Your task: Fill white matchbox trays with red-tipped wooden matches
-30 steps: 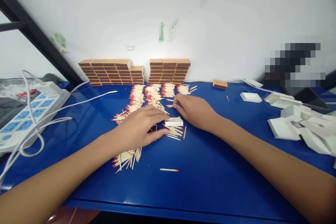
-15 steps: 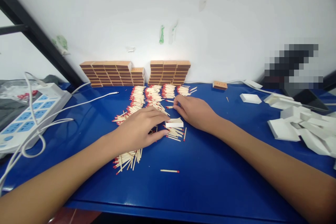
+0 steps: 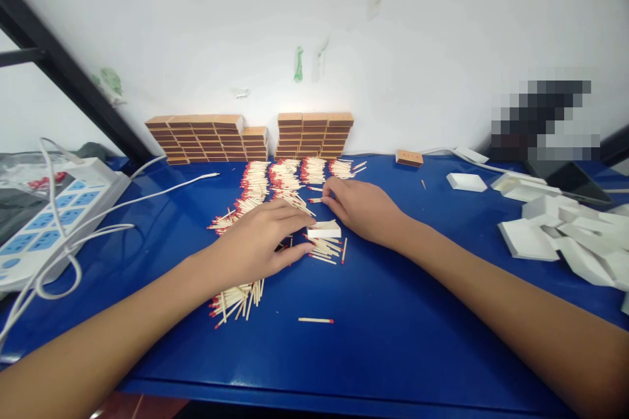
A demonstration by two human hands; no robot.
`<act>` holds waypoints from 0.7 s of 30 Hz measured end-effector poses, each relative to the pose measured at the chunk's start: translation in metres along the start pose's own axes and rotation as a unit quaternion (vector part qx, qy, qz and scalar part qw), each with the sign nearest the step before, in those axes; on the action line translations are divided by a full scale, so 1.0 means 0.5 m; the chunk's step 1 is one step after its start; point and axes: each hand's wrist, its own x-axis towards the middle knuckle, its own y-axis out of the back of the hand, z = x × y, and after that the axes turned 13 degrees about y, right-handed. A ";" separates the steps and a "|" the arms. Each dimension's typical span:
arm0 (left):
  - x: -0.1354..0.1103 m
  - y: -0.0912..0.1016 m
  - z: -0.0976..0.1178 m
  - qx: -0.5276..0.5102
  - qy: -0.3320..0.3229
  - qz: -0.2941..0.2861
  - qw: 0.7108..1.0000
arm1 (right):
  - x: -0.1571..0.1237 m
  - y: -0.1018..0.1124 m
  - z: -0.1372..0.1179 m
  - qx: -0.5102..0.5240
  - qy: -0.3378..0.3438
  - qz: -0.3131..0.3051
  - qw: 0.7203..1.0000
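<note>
My left hand point(image 3: 263, 239) is closed on the left end of a small white matchbox tray point(image 3: 324, 231), thumb in front and fingers behind. Some matches show inside the tray, and loose red-tipped matches point(image 3: 324, 250) lie beneath and in front of it. Just behind the tray, my right hand point(image 3: 361, 206) is closed in a pinch on a match point(image 3: 315, 200), whose red tip points left. Its fingertips are partly hidden. Rows of matches point(image 3: 255, 180) stretch behind the left hand, and another heap point(image 3: 238, 301) lies in front of its wrist.
Stacked brown matchboxes point(image 3: 206, 137) stand against the wall, with a second stack point(image 3: 314, 134) beside them. One matchbox point(image 3: 409, 158) lies apart. White trays point(image 3: 580, 236) are piled at right. A power strip point(image 3: 54, 222) with white cables is at left. A single match point(image 3: 316, 320) lies in front.
Both hands keep nearly the same pose at the tray and the match. The whole view has shifted slightly, and more of a dark flat object shows at the right.
</note>
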 end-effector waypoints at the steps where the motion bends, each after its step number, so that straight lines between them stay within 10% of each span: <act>1: 0.000 0.000 0.000 0.001 0.001 0.000 1.000 | 0.000 0.001 0.000 0.000 0.000 -0.001 1.000; 21: -0.003 0.000 0.002 0.007 0.000 -0.002 1.000 | 0.000 -0.002 0.001 -0.003 0.001 -0.004 1.000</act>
